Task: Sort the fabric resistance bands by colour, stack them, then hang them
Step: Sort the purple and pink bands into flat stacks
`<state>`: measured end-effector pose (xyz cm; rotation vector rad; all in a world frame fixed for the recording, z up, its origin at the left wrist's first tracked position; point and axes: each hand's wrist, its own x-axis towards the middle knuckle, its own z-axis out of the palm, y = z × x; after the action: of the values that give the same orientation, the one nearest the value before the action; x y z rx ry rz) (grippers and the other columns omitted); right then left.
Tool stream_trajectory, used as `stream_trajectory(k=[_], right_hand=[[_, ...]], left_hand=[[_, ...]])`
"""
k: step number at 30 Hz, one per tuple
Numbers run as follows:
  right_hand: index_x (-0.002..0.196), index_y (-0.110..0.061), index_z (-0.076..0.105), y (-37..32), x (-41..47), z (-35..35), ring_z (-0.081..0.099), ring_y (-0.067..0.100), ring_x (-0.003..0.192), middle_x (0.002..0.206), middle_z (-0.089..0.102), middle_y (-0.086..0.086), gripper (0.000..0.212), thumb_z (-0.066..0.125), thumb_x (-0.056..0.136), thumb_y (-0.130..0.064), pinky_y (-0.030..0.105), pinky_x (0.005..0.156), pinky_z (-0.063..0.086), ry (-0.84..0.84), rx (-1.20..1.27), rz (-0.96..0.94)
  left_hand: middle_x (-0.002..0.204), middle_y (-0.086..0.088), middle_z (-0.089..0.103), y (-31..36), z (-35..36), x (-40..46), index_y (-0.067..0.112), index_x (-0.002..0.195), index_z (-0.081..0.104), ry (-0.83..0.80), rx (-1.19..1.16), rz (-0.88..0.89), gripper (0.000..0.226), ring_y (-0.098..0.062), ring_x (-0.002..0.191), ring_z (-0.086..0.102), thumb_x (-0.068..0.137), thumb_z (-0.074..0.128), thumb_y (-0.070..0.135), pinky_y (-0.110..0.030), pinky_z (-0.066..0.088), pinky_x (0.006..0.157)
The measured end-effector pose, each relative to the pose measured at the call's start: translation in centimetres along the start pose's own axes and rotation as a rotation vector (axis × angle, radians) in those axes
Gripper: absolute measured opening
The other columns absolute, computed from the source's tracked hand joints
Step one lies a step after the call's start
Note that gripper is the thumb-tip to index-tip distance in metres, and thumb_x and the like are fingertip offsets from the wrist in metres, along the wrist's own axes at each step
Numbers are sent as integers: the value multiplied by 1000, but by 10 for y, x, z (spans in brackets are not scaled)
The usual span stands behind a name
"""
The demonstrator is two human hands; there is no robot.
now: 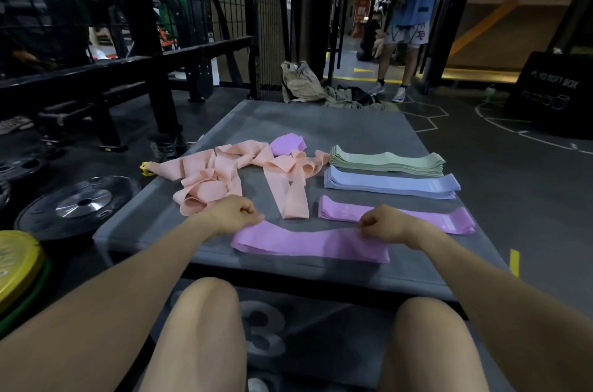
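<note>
The left hand (236, 213) was curled, its fingertips pinching the left end of the loose purple band (308, 242), which lay flat on the grey padded table (321, 122) between both hands. Beyond this hand lay the unsorted peach bands (224, 176), tangled, with one folded purple band (287, 144) behind them.

The right hand (383, 225) pinched the same band's upper edge nearer its right end. Beyond it lay the purple stack (340, 210), then the blue stack (391, 184) and the green stack (388, 160).

Judgement: the band appeared light, limp and stretchy; holding both ends keeps it flat for stacking.

Fingertip contact was hidden by the knuckles. Band counts per stack could not be determined. No hanging point was identifiable.
</note>
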<state>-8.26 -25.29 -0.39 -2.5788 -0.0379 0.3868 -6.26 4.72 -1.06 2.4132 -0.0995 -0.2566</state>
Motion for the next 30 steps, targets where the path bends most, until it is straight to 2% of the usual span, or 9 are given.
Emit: stream_trajectory(k=[3,4,7,12,18,21,25,28,30], right_hand=[[67,-20,54,4,-4,7,46,15,69,69,51,-3,19,58,84,-11,16,50,31,41,-121,-29],[77,-17,60,4,-7,9,49,19,75,76,56,1,10,58,82,-9,17,51,32,68,-147,-40],[114,-12,64,9,-9,14,58,24,99,108,64,8,34,61,80,-7,18,67,35,170,-171,-41],[120,-13,61,11,-12,15,54,28,112,124,57,13,43,69,78,-13,27,93,40,273,-166,-66],[105,-10,68,-35,-18,11,59,16,89,99,68,5,21,66,85,-17,23,77,42,253,95,-219],[96,2,67,-59,-20,8,54,15,75,85,67,11,18,63,87,-14,30,74,45,193,227,-267],[85,6,64,-77,-24,2,52,18,64,76,63,14,24,57,92,-17,28,65,46,151,344,-290],[83,-2,64,-85,-29,-6,57,5,55,74,64,7,21,57,92,-19,14,54,45,132,472,-311],[81,-6,64,-87,-32,-13,59,1,56,74,65,5,19,57,92,-20,16,57,45,128,545,-301]], left_hand=[[75,3,55,-5,7,-2,17,76,59,63,102,34,11,-15,77,49,83,69,18,-19,37,58],[82,1,58,-6,9,-3,15,83,62,92,138,35,7,-16,82,51,81,69,15,-20,38,62],[94,-3,57,-10,13,-5,6,100,65,157,192,-8,21,-16,87,50,80,69,8,-21,37,72],[86,-6,58,0,14,-10,9,87,61,182,73,22,4,-20,81,49,85,63,12,-24,37,70],[71,1,54,48,12,-16,14,79,57,64,-435,58,12,-10,61,46,91,58,13,-18,39,51],[76,0,57,71,12,-20,15,80,55,-3,-612,58,15,-9,67,53,94,53,11,-17,47,50],[79,2,58,93,9,-21,18,79,57,-26,-645,80,15,-10,70,55,93,56,13,-21,49,60],[76,4,58,103,8,-19,20,81,60,-24,-658,84,11,-9,69,53,91,60,16,-21,48,65],[74,6,60,109,8,-18,20,86,61,-14,-678,96,5,-8,70,53,90,62,17,-21,48,66]])
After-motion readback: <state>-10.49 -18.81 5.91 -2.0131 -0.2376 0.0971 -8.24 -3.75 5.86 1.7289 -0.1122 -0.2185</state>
